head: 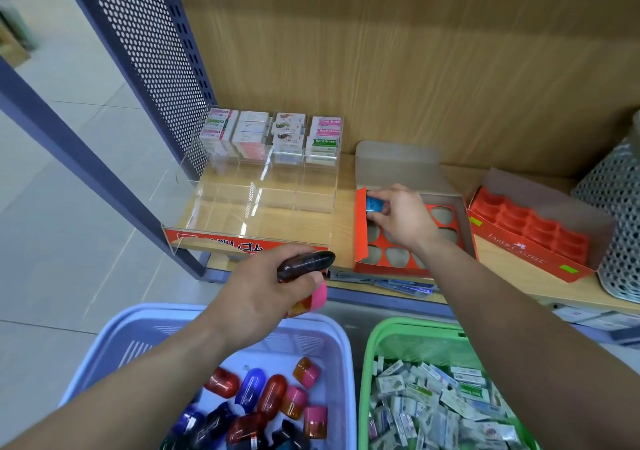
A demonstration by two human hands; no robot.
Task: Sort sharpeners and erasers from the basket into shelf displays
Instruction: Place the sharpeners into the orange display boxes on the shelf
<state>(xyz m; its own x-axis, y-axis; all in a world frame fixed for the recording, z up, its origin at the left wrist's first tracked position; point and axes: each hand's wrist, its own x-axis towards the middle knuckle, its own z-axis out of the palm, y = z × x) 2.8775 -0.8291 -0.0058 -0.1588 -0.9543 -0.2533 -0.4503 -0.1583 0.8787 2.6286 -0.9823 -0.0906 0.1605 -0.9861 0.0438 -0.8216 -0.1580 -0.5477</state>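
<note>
My right hand (401, 215) grips a blue sharpener (374, 204) at the top-left slot of the red display box (362, 238) on the shelf. Held above the lavender basket (341, 338), my left hand (268, 288) is closed around a dark sharpener (306, 264) and a pink-and-orange one (313, 299). Several capsule-shaped sharpeners (265, 401) in red, blue, pink and black lie in that basket. To its right, the green basket (372, 349) is filled with wrapped erasers (440, 404). A clear acrylic display (263, 193) holds eraser packs (287, 134) in its back row.
A second red box with Faber-Castell lettering (533, 238) sits empty to the right. A perforated metal holder (620, 214) stands at the far right. The wooden shelf (343, 186) has a perforated side panel (156, 51) on the left, with tiled floor beyond.
</note>
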